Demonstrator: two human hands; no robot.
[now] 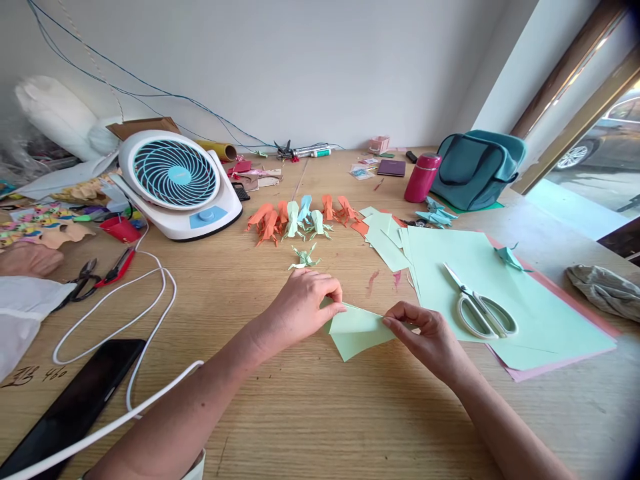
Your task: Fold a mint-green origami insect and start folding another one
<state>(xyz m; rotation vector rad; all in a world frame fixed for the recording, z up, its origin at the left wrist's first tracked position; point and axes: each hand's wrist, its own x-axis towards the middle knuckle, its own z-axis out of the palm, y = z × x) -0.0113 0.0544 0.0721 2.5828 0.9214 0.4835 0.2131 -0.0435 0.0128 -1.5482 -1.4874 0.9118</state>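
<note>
My left hand [305, 303] and right hand [425, 333] each pinch one end of a folded green paper [356, 331], lying mid-table toward the near edge; scissors [483, 310] on sheets beside.

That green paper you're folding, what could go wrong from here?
The green paper is pinched only at its top edge by the left hand and right hand, so the crease could come out crooked. The fan faces the table and, if running, might blow the small paper figures about. The scissors lie near the right hand, which could brush them.
</note>
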